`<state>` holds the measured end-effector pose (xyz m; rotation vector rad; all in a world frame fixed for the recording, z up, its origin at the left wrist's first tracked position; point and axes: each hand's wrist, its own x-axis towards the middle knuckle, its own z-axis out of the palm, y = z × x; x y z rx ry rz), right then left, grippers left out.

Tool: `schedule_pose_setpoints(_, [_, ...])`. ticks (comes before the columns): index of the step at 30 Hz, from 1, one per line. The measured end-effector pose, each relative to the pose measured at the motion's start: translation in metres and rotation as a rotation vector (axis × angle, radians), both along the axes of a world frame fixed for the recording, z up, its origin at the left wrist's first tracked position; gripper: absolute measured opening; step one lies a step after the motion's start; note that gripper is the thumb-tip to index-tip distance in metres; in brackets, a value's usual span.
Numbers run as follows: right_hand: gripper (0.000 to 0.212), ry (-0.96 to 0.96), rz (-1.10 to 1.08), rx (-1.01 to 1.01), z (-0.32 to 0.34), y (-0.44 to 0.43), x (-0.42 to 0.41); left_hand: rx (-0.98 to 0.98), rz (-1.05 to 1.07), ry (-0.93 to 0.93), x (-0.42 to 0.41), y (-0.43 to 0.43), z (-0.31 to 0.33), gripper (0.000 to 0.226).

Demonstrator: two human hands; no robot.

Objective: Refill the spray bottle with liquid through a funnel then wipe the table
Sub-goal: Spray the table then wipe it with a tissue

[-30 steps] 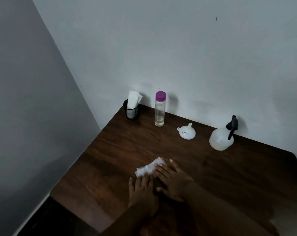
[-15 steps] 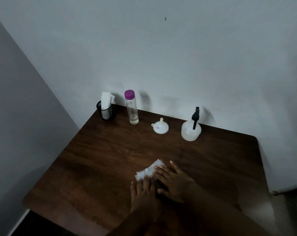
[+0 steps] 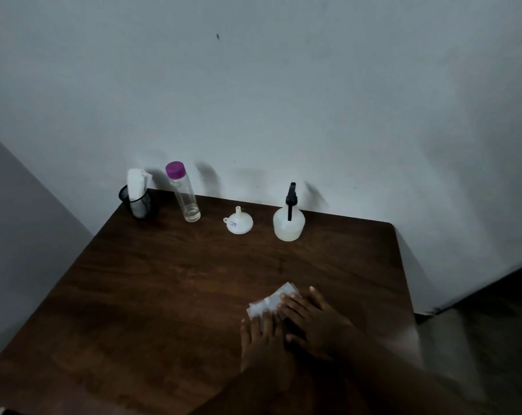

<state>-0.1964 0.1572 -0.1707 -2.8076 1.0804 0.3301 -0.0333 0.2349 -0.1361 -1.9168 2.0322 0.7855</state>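
Left hand: your left hand (image 3: pixel 262 345) lies flat on the table with the fingers straight and close together. The fingertips press on the near edge of the wipe and nothing is gripped.
Right hand: your right hand (image 3: pixel 316 326) is also flat, just beside the left one. Its fingers are stretched out and a little spread, angled toward the far left. They press down on the right part of the wipe without curling round it.
Wipe: the white folded wipe (image 3: pixel 268 304) lies flat on the wood in the near right part of the table. It is half covered by your fingers, and its far corner shows beyond them.
Table: the dark brown wooden table (image 3: pixel 164 295) stands in a corner, with its far edge against the wall.
Spray bottle: the squat translucent spray bottle (image 3: pixel 288 227) stands upright at the far edge near the wall, well apart from your hands. Its black spray head is on top.
Funnel: the small white funnel (image 3: pixel 239 224) rests mouth down with the spout pointing up, between the spray bottle and the clear bottle. It touches neither.
Clear bottle: the tall clear bottle (image 3: pixel 185 194) with a purple cap stands upright, left of the funnel. A little liquid shows at its bottom.
Holder: the black mesh cup (image 3: pixel 138 205) sits in the far left corner, just beside the clear bottle. White tissues stand up out of it.
Wall: a plain pale wall (image 3: pixel 283 100) rises behind the table.
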Motion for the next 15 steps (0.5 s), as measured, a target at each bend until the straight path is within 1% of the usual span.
schedule_pose_setpoints(1, [0.069, -0.004, -0.01, -0.009, 0.001, 0.002, -0.007, -0.002, -0.021, 0.015, -0.005, 0.0, 0.0, 0.1])
schedule_pose_setpoints(2, [0.065, 0.017, -0.05, 0.031, 0.0, 0.006, -0.016, -0.009, -0.035, 0.03, -0.011, 0.0, -0.001, 0.102])
schedule_pose_setpoints(3, [0.062, 0.033, -0.091, 0.044, -0.002, 0.01, -0.024, -0.016, -0.046, 0.041, -0.017, 0.0, -0.001, 0.099])
schedule_pose_setpoints(6, [0.06, 0.043, -0.178, 0.104, -0.005, 0.017, -0.048, -0.03, -0.115, 0.051, -0.032, -0.001, -0.002, 0.077])
schedule_pose_setpoints(8, [0.059, 0.045, -0.257, 0.146, -0.004, 0.023, -0.063, -0.039, -0.167, 0.069, -0.042, -0.003, -0.003, 0.073])
schedule_pose_setpoints(11, [0.059, 0.086, -0.322, 0.108, -0.012, 0.037, -0.074, -0.061, -0.214, 0.066, -0.054, -0.005, -0.003, 0.071])
schedule_pose_setpoints(13, [0.063, 0.062, -0.389, 0.044, -0.02, 0.05, -0.072, -0.08, -0.247, 0.052, -0.058, -0.005, -0.002, 0.068])
schedule_pose_setpoints(15, [0.066, 0.014, -0.438, 0.025, -0.025, 0.066, -0.065, -0.111, -0.292, 0.035, -0.056, -0.003, -0.004, 0.066])
